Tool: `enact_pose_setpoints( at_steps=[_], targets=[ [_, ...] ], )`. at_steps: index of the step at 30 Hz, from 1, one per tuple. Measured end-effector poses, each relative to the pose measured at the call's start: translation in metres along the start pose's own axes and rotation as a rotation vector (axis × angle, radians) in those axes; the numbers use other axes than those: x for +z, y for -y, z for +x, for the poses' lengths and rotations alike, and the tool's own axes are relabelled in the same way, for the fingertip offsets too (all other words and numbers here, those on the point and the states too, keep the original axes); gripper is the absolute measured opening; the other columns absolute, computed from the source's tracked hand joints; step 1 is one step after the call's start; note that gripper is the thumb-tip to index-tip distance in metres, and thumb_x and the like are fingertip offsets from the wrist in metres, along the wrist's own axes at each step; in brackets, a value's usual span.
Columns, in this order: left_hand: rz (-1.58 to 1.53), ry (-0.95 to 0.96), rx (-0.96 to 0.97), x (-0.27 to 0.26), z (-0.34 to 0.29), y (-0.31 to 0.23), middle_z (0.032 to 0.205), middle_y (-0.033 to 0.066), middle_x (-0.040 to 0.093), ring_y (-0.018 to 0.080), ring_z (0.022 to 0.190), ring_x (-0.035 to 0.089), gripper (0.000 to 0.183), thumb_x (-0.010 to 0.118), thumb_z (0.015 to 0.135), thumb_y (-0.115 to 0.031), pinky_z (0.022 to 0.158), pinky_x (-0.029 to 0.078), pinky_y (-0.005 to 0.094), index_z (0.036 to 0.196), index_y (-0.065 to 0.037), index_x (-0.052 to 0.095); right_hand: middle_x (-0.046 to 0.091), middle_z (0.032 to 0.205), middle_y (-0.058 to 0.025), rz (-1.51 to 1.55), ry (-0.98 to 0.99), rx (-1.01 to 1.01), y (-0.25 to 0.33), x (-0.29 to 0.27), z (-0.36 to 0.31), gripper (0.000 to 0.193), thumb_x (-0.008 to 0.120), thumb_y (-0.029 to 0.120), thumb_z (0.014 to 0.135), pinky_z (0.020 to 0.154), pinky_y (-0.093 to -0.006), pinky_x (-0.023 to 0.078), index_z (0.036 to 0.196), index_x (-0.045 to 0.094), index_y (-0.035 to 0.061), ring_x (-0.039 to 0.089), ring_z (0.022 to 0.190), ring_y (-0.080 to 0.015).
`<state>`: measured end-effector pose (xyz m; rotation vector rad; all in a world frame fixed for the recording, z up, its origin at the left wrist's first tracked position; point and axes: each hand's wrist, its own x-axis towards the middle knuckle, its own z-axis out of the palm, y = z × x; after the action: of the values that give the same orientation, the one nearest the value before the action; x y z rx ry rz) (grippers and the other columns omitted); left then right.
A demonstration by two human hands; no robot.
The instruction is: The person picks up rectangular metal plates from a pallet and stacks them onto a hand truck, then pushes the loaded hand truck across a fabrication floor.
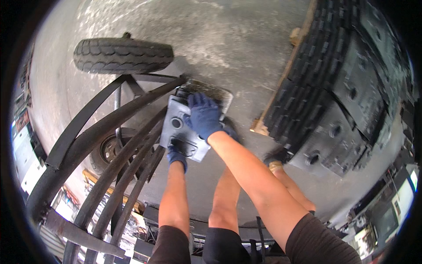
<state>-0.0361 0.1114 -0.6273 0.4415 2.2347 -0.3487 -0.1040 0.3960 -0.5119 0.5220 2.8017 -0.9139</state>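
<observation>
1. Metal plate (pixel 188 133): sits tilted near the middle of the view, beneath both gloved hands and just beside the bars of a dark metal frame (pixel 110 118). Shows a round hole and, lower down, a dark cutout.
2. Left hand (pixel 176 158): touches the plate's lower left part, beside the cutout. Keeps fingers partly hidden; cannot tell whether clamped on it.
3. Right hand (pixel 203 118): lies across the plate's upper right part, back toward the camera, fingers stretched out. Hides the palm; cannot tell whether gripping.
4. Around the frame: at upper left, a treaded tyre (pixel 123 56); lower, partly behind the bars, a second wheel (pixel 100 155).
5. To the right, well apart from the frame: stacked black plates (pixel 339 92) over a wooden pallet (pixel 260 126).
6. Underneath: grey concrete floor (pixel 237 39).
</observation>
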Motion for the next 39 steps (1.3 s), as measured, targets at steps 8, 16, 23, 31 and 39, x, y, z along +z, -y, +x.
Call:
enact_pose_setpoints(
  at_steps=[8, 16, 23, 31, 39],
  targets=[
    [-1.790, -0.271, -0.339, -0.120, -0.158, -0.127, 0.124, 0.0081, 0.056, 0.0203, 0.111, 0.051, 0.043, 0.043, 0.094, -0.034, 0.101, 0.035, 0.0360, 0.118, -0.001, 0.057, 0.066, 0.088, -0.0153, 0.846, 0.235, 0.073, -0.049, -0.178, -0.230, 0.014, 0.060, 0.016, 0.083, 0.068, -0.0403, 0.050, 0.091, 0.068, 0.0085, 0.062, 0.082, -0.0354],
    [-2.014, 0.247, 0.560, -0.382, -0.248, -0.327, 0.109, 0.0253, 0.062, 0.0345, 0.099, 0.062, 0.097, 0.033, 0.080, -0.080, 0.092, 0.047, 0.0433, 0.124, 0.003, 0.053, 0.068, 0.101, -0.0058, 0.872, -0.276, 0.461, -0.231, -0.442, -0.347, 0.023, 0.059, 0.015, 0.092, 0.081, -0.0280, 0.050, 0.111, 0.064, 0.0024, 0.063, 0.091, -0.0145],
    [-1.843, 0.211, 1.021, -0.580, -0.181, -0.495, 0.148, 0.0135, 0.036, 0.0303, 0.133, 0.035, 0.076, 0.040, 0.090, -0.064, 0.110, 0.024, 0.0446, 0.147, -0.016, 0.029, 0.067, 0.103, -0.0132, 0.527, -0.834, 0.451, -0.346, -0.605, -0.269, 0.028, 0.058, 0.014, 0.093, 0.083, -0.0268, 0.050, 0.116, 0.059, -0.0007, 0.064, 0.094, -0.0147],
    [-1.828, 0.344, 0.714, -0.715, -0.027, -0.607, 0.136, 0.0096, 0.047, 0.0225, 0.124, 0.043, 0.058, 0.047, 0.095, -0.045, 0.103, 0.032, 0.0366, 0.138, -0.007, 0.041, 0.065, 0.109, -0.0190, 0.306, -0.854, 0.331, -0.381, -0.668, -0.025, 0.039, 0.062, 0.021, 0.085, 0.087, -0.0358, 0.050, 0.120, 0.057, 0.0039, 0.065, 0.101, -0.0309],
    [-1.725, -0.075, 0.825, -0.737, 0.010, -0.713, 0.121, 0.0056, 0.058, 0.0156, 0.105, 0.055, 0.039, 0.060, 0.093, -0.022, 0.091, 0.043, 0.0295, 0.126, -0.002, 0.053, 0.066, 0.109, -0.0156, 0.342, -0.787, 0.578, -0.486, -0.692, 0.133, 0.051, 0.071, 0.029, 0.078, 0.088, -0.0359, 0.049, 0.120, 0.057, 0.0039, 0.063, 0.099, -0.0298]
  ],
)
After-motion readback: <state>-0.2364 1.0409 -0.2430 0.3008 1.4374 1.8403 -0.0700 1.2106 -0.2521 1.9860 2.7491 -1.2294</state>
